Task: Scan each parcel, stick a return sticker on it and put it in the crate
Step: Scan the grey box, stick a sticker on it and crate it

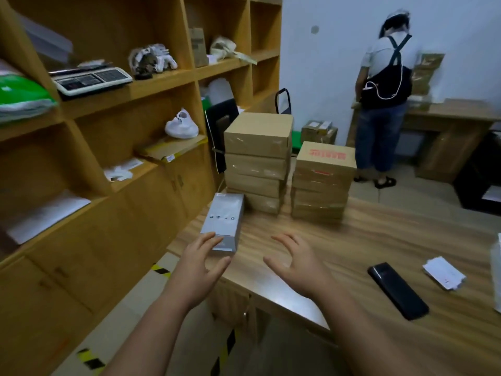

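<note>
I see the left hand spread, fingertips touching the near end of a small grey rectangular carton lying flat at the left edge of the wood-grain table. The right hand hovers spread over the table, holding nothing. Two stacks of brown cardboard parcels stand beyond. A black handheld device lies right, near white paper slips.

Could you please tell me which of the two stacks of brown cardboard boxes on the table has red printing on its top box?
The shorter right-hand stack of brown cardboard boxes; the taller left-hand stack has a plain top.
</note>
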A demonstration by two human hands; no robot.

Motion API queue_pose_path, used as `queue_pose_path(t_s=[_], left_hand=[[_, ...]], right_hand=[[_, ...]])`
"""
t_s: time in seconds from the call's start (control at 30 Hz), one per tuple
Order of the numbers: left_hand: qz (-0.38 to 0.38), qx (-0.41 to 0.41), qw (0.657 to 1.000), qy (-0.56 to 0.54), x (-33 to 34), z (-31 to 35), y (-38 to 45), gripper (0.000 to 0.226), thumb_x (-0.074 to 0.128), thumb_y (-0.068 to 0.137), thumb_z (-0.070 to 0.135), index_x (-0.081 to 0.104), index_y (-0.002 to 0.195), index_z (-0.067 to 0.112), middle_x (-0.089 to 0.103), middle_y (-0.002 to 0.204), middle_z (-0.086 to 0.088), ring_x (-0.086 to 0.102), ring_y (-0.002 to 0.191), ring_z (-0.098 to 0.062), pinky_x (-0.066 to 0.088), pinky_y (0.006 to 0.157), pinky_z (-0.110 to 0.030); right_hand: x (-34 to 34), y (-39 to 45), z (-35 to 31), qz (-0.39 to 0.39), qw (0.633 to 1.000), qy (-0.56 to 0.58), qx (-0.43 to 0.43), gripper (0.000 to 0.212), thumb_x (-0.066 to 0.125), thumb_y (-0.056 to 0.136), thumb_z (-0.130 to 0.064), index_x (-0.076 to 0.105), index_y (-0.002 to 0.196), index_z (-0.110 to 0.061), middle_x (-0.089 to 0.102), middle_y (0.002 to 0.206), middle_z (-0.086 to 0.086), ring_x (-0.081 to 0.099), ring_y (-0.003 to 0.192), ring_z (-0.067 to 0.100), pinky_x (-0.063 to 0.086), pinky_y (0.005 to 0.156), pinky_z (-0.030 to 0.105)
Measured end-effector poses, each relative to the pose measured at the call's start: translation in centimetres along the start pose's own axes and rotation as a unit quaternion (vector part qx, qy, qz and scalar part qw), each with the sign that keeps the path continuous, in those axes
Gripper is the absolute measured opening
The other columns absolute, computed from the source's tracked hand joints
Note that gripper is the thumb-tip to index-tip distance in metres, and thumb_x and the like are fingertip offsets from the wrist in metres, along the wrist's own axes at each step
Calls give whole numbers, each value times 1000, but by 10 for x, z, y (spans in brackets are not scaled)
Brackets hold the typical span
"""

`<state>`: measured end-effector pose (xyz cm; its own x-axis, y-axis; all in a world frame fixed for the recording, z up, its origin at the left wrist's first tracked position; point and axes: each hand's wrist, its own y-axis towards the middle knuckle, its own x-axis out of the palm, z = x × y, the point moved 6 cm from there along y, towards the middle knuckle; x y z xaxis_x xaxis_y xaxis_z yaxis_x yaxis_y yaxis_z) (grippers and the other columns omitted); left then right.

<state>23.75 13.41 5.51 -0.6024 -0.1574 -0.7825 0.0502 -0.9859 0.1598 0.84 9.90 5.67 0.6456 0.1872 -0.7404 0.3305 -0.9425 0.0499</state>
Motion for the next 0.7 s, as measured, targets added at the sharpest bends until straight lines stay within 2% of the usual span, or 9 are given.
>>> queue_pose_path(t_s=[0.1,0.27,0.37,0.47,0.57,0.63,0.7], left_hand=[[-15,-31,999,0,15,-45,28,53,59,91,48,46,140,33,35,145,21,34,133,-4,39,108,-30],[-52,-85,995,-15,39,-123,97,56,57,90,51,41,142,36,30,150,16,36,135,-12,44,105,-41],[-82,-106,991,-13,53,-160,141,58,57,92,48,38,145,34,28,153,12,35,136,-15,41,107,-39],[-108,-120,987,1,71,-192,184,61,58,92,47,35,146,35,19,159,6,25,143,-20,32,113,-41],[-153,-149,977,26,93,-223,212,67,58,90,49,29,149,34,10,163,2,18,146,-26,27,115,-43],[-176,-158,972,4,104,-232,220,72,60,90,47,26,152,32,18,161,3,27,143,-24,32,113,-42],[-176,-162,970,-37,110,-230,220,73,64,90,41,27,152,29,33,155,4,39,134,-19,41,108,-39]], right_hand=[[32,41,12,-23,1000,-8,12,61,55,89,-59,41,144,-36,35,148,-15,32,136,7,29,100,22],[93,124,27,-78,995,-44,46,61,51,91,-60,38,145,-36,33,152,-13,31,139,10,35,104,29],[127,177,35,-110,988,-81,75,61,48,93,-58,33,148,-35,31,154,-8,27,142,14,37,110,37],[153,222,45,-108,985,-86,106,60,47,95,-54,33,149,-33,31,155,-3,27,142,18,36,111,37],[177,250,55,-112,980,-84,138,59,46,99,-49,26,152,-34,19,160,0,20,146,22,32,114,39],[191,259,61,-131,977,-79,148,58,44,100,-45,22,153,-32,15,162,2,20,146,24,30,115,38],[201,261,67,-142,976,-47,157,57,44,101,-41,23,153,-30,16,160,1,29,142,23,32,113,33]])
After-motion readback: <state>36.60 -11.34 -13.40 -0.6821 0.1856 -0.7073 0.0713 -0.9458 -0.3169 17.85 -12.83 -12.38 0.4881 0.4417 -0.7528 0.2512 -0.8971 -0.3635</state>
